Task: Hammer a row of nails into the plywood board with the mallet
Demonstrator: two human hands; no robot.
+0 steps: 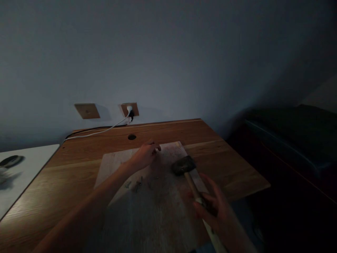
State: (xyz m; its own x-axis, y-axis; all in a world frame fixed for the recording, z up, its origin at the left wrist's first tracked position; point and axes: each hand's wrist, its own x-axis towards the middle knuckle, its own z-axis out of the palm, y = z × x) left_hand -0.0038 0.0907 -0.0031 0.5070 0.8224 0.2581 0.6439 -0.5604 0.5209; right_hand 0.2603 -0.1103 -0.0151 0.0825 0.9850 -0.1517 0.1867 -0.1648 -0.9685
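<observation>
My right hand [214,203] is wrapped round the pale wooden handle of a hammer [183,166] with a dark, blocky head. The head is over the right side of a pale worn board [116,161]; whether it touches the board I cannot tell. My left hand [147,154] is by the board's far edge, fingers bent and drawn together. Anything between those fingertips is hidden or too small to name. Several small pieces [138,183], perhaps bits of metal, lie on the board below my left wrist.
Under the board is a wooden table [226,165] with a round cable hole [132,137]. A white cable [97,133] and a black one run to a wall socket [130,109]. At left stands a white surface [34,165] with a dark round object [12,161].
</observation>
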